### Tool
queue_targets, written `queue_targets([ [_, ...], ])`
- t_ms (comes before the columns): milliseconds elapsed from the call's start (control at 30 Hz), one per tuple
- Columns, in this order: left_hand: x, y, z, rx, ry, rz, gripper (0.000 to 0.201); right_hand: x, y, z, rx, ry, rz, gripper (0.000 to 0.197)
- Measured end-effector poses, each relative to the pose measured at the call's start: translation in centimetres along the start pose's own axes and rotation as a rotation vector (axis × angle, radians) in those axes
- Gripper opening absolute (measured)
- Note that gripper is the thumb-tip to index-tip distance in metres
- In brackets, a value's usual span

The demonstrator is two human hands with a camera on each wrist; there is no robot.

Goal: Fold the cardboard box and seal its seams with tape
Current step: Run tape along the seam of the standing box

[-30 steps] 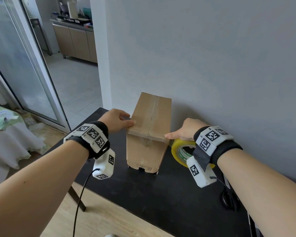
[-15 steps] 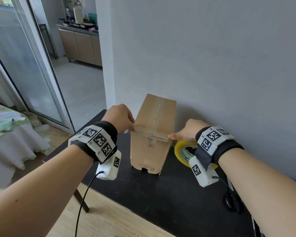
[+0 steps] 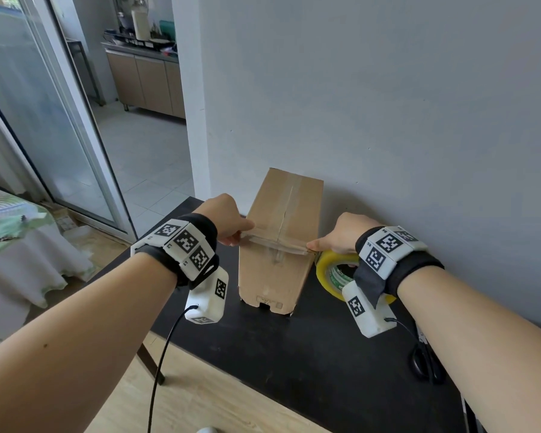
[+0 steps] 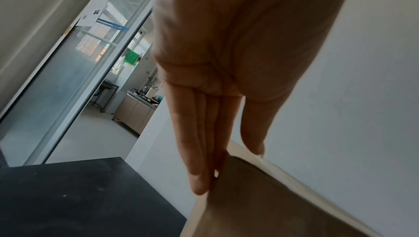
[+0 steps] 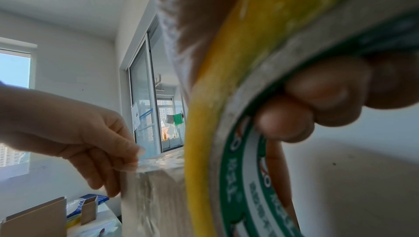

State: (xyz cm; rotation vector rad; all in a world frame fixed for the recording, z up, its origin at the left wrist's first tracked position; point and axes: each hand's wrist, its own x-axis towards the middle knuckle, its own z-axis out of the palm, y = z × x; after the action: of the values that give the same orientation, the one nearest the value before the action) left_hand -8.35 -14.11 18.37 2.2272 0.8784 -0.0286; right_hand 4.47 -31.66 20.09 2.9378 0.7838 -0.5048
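A tall brown cardboard box (image 3: 275, 276) stands on the black table (image 3: 325, 354) against the wall, an older tape line running along its top. A clear tape strip (image 3: 278, 245) stretches across its near top edge. My left hand (image 3: 238, 235) pinches the strip's end at the box's left corner, thumb on top and fingers down the side (image 4: 204, 151). My right hand (image 3: 325, 242) is at the right corner and grips the yellow tape roll (image 3: 331, 270), fingers hooked through its green core (image 5: 294, 115). The right wrist view shows the left hand (image 5: 79, 129) on the shiny tape end.
Black scissors (image 3: 425, 364) lie on the table under my right forearm. The grey wall is directly behind the box. The table's front edge is near, with wooden floor below. A glass sliding door and a white-covered bed lie to the left.
My left hand left the box top and came to the near left corner, where it now holds the tape end. The strip now spans the near edge. My right hand stayed put.
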Motion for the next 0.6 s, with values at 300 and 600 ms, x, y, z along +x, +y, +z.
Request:
queue_targets([
  [300, 0.2, 0.9, -0.7, 0.515, -0.003, 0.031, 0.039, 0.3, 0.8, 0.5, 0.070, -0.016, 0.002, 0.062],
  [600, 2.2, 4.5, 2.9, 0.305, -0.204, 0.217, 0.044, 0.8, 2.3, 1.3, 0.180, -0.064, -0.039, 0.062],
])
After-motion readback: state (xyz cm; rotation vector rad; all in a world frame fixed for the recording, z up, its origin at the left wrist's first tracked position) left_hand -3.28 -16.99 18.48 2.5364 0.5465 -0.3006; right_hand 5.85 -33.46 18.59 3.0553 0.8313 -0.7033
